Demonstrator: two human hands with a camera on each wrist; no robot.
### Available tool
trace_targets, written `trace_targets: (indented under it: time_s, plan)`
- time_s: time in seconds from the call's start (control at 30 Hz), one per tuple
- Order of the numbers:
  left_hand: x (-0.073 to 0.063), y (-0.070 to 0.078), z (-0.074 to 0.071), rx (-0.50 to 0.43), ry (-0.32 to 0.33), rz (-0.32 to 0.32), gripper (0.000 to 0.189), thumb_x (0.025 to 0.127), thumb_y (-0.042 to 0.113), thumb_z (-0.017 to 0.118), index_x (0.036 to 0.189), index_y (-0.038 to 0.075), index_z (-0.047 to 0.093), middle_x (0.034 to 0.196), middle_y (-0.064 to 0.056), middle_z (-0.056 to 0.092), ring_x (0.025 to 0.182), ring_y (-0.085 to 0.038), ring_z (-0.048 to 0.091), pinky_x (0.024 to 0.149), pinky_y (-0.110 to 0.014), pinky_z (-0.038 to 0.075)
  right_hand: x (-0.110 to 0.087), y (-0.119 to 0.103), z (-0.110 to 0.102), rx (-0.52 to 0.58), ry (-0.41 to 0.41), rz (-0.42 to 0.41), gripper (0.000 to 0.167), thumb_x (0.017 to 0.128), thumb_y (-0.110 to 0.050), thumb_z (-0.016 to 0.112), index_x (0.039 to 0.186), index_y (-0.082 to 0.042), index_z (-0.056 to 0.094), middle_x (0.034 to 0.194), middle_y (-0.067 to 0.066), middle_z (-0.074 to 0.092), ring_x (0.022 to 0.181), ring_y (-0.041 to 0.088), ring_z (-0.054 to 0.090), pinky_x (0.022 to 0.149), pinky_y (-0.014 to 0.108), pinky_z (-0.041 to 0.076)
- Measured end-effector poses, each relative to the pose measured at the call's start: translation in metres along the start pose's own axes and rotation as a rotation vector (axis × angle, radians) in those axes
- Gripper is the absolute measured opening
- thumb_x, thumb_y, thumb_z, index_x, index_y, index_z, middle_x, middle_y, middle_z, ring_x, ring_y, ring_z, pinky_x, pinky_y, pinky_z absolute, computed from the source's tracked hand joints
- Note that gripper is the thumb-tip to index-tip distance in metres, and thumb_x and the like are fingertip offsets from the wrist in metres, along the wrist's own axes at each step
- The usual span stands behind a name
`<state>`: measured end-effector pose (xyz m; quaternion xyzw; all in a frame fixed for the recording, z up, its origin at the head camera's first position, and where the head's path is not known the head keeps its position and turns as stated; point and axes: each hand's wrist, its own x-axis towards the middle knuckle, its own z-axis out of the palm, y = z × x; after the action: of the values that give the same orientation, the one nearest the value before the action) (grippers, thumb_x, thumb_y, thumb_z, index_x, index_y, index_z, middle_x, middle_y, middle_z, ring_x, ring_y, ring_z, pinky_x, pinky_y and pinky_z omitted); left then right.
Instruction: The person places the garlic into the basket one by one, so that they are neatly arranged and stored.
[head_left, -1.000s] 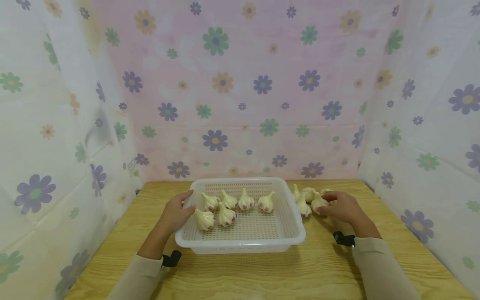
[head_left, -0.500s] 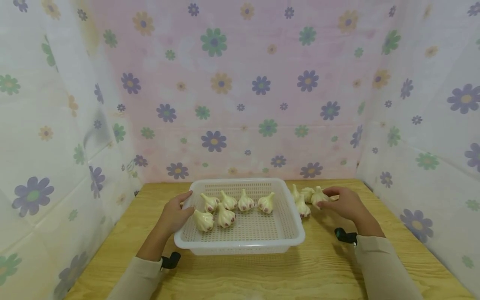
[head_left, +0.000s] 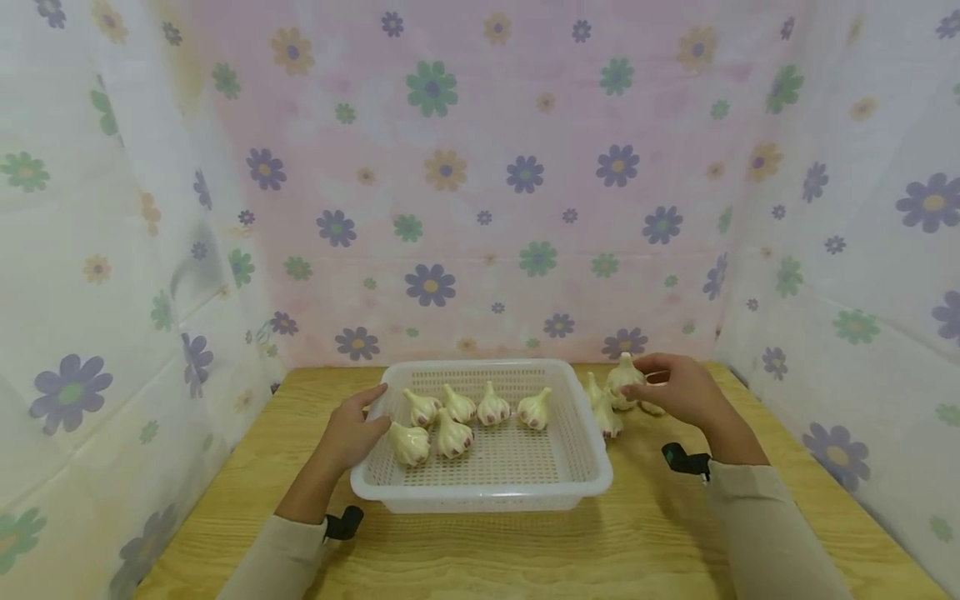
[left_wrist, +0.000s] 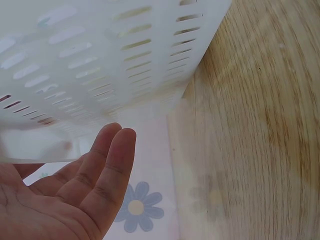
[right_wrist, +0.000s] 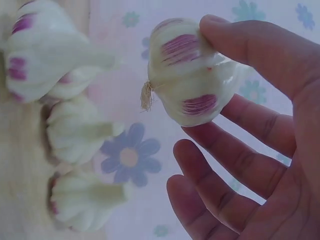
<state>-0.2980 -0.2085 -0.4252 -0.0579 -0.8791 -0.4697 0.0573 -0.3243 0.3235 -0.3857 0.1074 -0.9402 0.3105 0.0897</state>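
A white plastic basket [head_left: 480,493] with slotted walls holds several garlic bulbs [head_left: 493,404], mostly toward its left and back. My left hand [head_left: 351,429] holds the basket's left rim, thumb over the rim and fingers along the outside. Seen from the left wrist, those fingers [left_wrist: 107,175] lie under the rim beside the slotted wall [left_wrist: 135,60]. My right hand [head_left: 678,390] pinches a garlic bulb [head_left: 624,377] between thumb and fingers, raised above other bulbs. Purple streaks and a dry root tuft show on this bulb [right_wrist: 187,75] in the right wrist view.
More garlic bulbs [head_left: 606,415] lie on the wooden table [head_left: 495,558] just right of the basket, some partly hidden by its wall and my right hand. Flower-patterned cloth [head_left: 487,208] encloses the table at the back and both sides.
My right hand has picked a garlic bulb off the pile and raised it, moving it slightly left. The left hand and the basket stay where they were.
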Motion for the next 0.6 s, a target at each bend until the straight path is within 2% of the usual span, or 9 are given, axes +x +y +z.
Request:
trace_targets:
  time_s: [0.3,0.6]
  plan:
    - [0.000,0.002,0.000,-0.008,0.005,0.005,0.064,0.097,0.016,0.061,0.157,0.008,0.044,0.150,-0.031,0.051,0.113,-0.042,0.070,0.070,-0.041,0.065,0.014,-0.036,-0.005,0.011,-0.020,-0.060,0.070,0.089,-0.059,0.074,0.140,-0.012,0.064,0.136,0.017,0.066,0.116,0.037,0.068,0.087,0.051,0.061]
    - [-0.002,0.004,0.000,-0.013,0.009,0.007,0.064,0.097,0.015,0.060,0.157,0.007,0.043,0.148,-0.033,0.052,0.101,-0.036,0.073,0.065,-0.040,0.065,0.030,-0.065,0.003,0.030,-0.033,-0.127,0.063,0.086,-0.054,0.079,0.134,-0.014,0.068,0.130,0.011,0.070,0.107,0.029,0.072,0.084,0.047,0.062]
